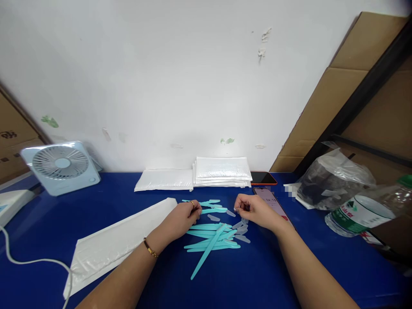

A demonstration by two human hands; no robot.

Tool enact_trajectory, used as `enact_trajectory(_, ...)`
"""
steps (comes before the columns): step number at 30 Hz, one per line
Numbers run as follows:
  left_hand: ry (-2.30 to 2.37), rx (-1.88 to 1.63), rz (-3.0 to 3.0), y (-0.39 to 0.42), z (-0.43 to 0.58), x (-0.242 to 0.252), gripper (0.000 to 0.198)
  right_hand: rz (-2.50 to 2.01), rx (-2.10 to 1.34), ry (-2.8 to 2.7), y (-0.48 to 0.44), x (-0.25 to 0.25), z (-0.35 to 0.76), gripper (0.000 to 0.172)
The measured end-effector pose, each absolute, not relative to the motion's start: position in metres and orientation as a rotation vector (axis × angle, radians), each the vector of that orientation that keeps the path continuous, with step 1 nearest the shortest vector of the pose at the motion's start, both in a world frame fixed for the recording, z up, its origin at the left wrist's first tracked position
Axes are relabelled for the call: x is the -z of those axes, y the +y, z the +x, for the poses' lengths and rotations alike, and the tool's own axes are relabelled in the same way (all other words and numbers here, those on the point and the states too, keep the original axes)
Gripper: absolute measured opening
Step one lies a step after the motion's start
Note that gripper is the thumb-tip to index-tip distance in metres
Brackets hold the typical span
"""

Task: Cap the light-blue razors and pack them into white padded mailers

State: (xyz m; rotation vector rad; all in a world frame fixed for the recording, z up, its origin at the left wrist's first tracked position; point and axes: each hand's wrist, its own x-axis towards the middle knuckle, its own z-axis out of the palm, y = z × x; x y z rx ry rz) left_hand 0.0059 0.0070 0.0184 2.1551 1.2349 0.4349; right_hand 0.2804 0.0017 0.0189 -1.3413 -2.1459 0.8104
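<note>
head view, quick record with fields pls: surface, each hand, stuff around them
surface: blue table
left hand: curled, touching the teal plastic sticks; grip unclear
right hand: fingertips pinched together beside the small clear caps; unclear if it holds one
left of hands: long white bag, small fan
behind: stack of white bags by the wall
right: phone, plastic bottle lying on its side
</note>
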Motion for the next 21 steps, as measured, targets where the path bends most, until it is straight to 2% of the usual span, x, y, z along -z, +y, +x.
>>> enact_trajectory(6,1.29,-0.533,2.154,0.01,0.005,-0.016,0.024,-1.395,-0.537,-2.234,0.003,-0.019,0.268,0.013)
enact_trajectory(11,1.287,-0.537,2.149,0.012,0.005,-0.011,0.024,-1.481,-0.502,-2.27,0.007,-0.008,0.264,0.01)
enact_trajectory(21,1.283,-0.543,2.157,0.01,0.007,-0.016,0.023,-1.395,-1.01,-1.93,0.002,-0.018,0.27,0.025)
